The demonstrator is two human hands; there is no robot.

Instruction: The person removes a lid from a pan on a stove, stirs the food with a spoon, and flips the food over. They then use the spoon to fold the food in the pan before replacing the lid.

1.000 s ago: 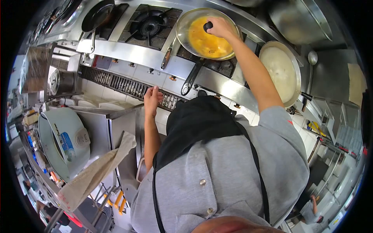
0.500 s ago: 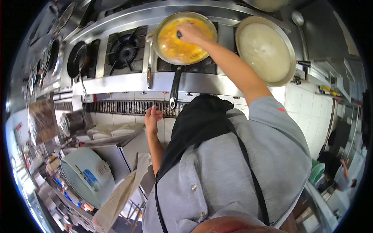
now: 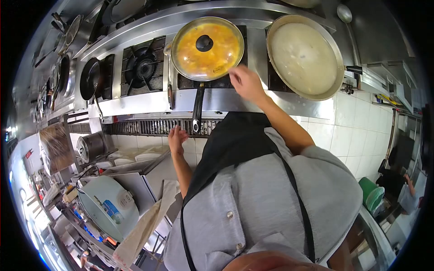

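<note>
A frying pan (image 3: pixel 199 86) stands on the stove, its black handle towards me. A glass lid (image 3: pixel 221 43) with a black knob (image 3: pixel 204 43) covers the orange food showing through it. My right hand (image 3: pixel 247 84) is just off the pan's lower right rim, fingers loosely bent and apart, nothing visible in them. My left hand (image 3: pixel 177 139) hangs in front of the stove, left of the pan handle, fingers loosely spread and holding nothing. A long utensil with a brown handle (image 3: pixel 170 97) lies left of the pan.
To the right stands a wide pan (image 3: pixel 307 61) of pale liquid. A burner (image 3: pixel 143 67) and a small black pan (image 3: pixel 89 80) are on the left. A large ladle (image 3: pixel 345 14) rests at the back right. A pale blue tub (image 3: pixel 108 207) is at the lower left.
My right hand has let go of the lid knob and moved down and right, off the lid. The lid stays on the pan. My left hand has hardly moved.
</note>
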